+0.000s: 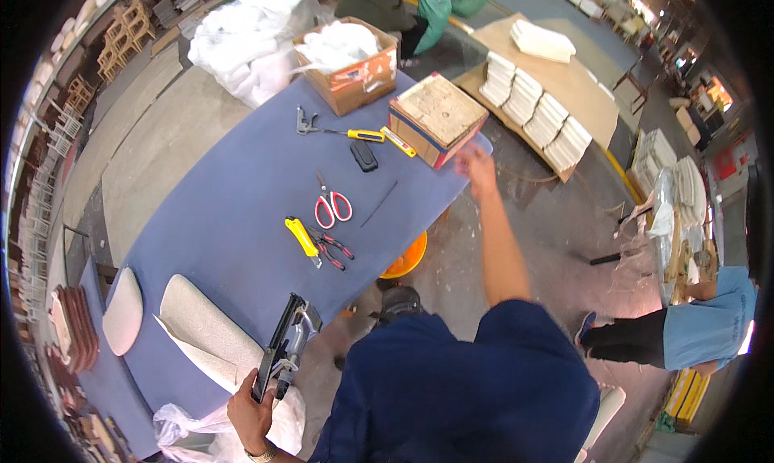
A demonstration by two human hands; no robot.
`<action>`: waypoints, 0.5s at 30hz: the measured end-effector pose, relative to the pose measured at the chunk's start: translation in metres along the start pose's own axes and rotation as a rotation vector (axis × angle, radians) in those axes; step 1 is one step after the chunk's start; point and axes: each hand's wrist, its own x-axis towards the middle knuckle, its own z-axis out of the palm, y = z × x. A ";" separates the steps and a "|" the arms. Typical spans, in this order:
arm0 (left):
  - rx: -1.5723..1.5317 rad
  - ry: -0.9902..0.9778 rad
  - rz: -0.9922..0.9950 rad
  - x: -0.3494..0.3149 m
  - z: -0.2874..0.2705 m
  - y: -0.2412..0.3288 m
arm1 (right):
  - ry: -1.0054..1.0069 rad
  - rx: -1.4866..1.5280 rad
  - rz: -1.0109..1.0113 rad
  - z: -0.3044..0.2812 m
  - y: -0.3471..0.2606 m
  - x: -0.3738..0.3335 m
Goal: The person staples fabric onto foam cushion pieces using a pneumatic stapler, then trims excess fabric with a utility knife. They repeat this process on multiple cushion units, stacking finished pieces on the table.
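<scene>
My left hand is closed around the end of a black-and-grey staple gun, held at the near edge of the blue-covered table. Beside it lies a folded piece of beige fabric. My right arm reaches far forward, and my right hand is next to the near right corner of a wooden-topped box. Motion smears its fingers, so their pose and any contents cannot be made out. Between the hands lie red-handled scissors, a yellow utility knife and red-and-black pliers.
Farther back are a tool with a yellow handle, a black case and a cardboard box of white stuffing. An orange bucket stands under the right edge. Stacked white pads lie beyond. A person in blue stands at right.
</scene>
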 end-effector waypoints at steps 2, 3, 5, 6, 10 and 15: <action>0.065 -0.051 -0.063 0.007 -0.011 0.027 | 0.005 0.081 0.054 -0.009 -0.004 0.047; 0.086 -0.074 -0.089 0.011 -0.015 0.038 | 0.008 0.117 0.068 -0.016 -0.006 0.065; 0.112 -0.059 -0.061 0.016 -0.015 0.048 | 0.005 0.109 0.116 -0.022 -0.004 0.092; 0.110 -0.046 -0.046 0.019 -0.013 0.049 | 0.006 0.104 0.139 -0.024 -0.003 0.105; 0.130 -0.094 -0.166 0.027 -0.018 0.063 | 0.010 0.192 0.170 -0.009 -0.007 0.105; 0.112 -0.125 -0.185 0.048 -0.024 0.079 | 0.171 0.583 0.306 -0.031 -0.014 0.135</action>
